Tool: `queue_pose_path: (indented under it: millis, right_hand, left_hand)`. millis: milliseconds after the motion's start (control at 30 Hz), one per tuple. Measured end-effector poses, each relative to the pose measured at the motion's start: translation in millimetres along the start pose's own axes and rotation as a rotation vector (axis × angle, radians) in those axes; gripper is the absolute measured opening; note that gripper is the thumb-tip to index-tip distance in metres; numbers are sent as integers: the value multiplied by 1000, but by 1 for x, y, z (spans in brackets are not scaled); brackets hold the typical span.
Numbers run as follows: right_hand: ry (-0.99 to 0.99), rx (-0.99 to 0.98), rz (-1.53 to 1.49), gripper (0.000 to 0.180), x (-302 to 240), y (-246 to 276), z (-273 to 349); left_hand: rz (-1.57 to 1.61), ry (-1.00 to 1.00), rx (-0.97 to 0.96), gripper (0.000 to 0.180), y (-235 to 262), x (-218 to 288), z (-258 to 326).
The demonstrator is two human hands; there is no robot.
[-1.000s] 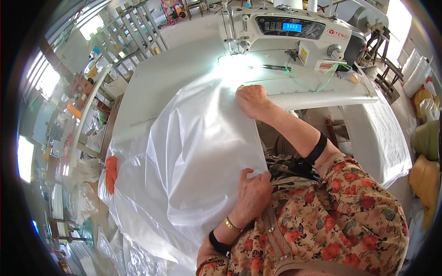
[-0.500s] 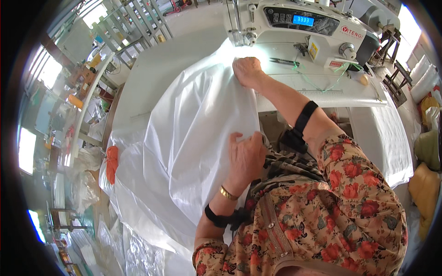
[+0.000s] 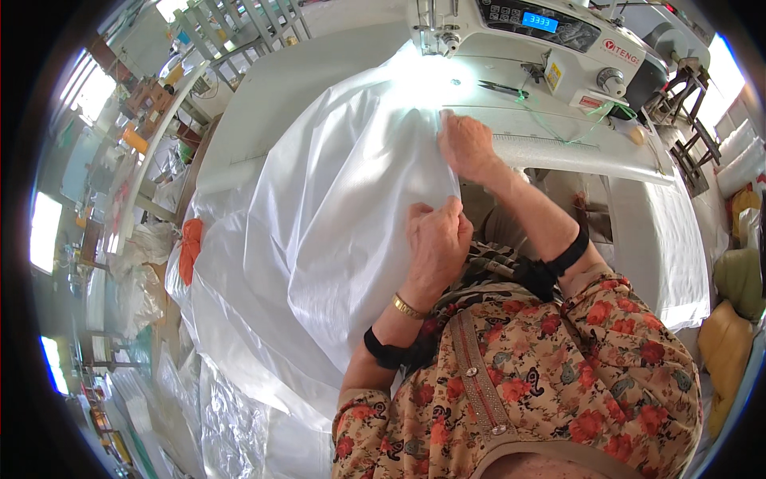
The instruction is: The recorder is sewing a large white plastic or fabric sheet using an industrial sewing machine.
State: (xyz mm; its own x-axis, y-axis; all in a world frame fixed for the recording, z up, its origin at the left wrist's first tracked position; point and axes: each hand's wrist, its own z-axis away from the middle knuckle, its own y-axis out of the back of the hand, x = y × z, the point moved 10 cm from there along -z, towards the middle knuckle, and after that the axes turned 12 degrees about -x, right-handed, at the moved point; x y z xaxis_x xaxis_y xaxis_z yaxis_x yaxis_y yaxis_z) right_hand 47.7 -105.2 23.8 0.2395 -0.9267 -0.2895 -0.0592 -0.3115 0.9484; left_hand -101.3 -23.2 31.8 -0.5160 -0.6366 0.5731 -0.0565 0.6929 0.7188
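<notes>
Compared with half a second ago, the right hand [image 3: 469, 148] sits farther back from the sewing machine [image 3: 523, 44], along the edge of the glossy white sheet [image 3: 359, 211], and the left hand [image 3: 439, 241] is nearer to it, fingers more curled. Both hands are nearly closed and appear to pinch the sheet's right-hand edge, the right ahead, the left closer to the person; this spacing probably keeps the edge straight and taut between them. The sheet lies across the bench [image 3: 319, 68], its far end running into bright glare that hides how it is held there. Its bulk spreads leftward in loose folds, likely so it does not drag. Dark tweezers [image 3: 503, 87] rest right of the glare, presumably for easy reach.
</notes>
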Motion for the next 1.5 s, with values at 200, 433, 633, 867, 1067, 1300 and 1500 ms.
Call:
queue_pose_path:
  millis: [200,433,633,867,1067,1300,1500]
  right_hand:
    - [45,-179,186,25,-14,-9,16]
    - [172,-207,263,16,-36,1,12]
    - [206,-134,220,13,-40,8,-24]
    - [81,-282,224,16,-20,-7,-70]
    - [94,-224,183,19,-8,-9,-107]
    - [94,2,-112,36,22,24,-59]
    - [219,84,-575,22,34,-10,92]
  left_hand:
    - [-52,-39,-4,7,-6,10,-3]
    - [-174,-36,-45,5,-16,5,-11]
    - [-260,-49,-31,3,0,-3,-40]
    - [-361,55,-91,5,0,-18,-81]
    - [-356,142,-64,9,-1,-42,-117]
    - [-292,-55,86,57,16,-6,-40]
    - [-269,287,-33,78,-4,-60,147]
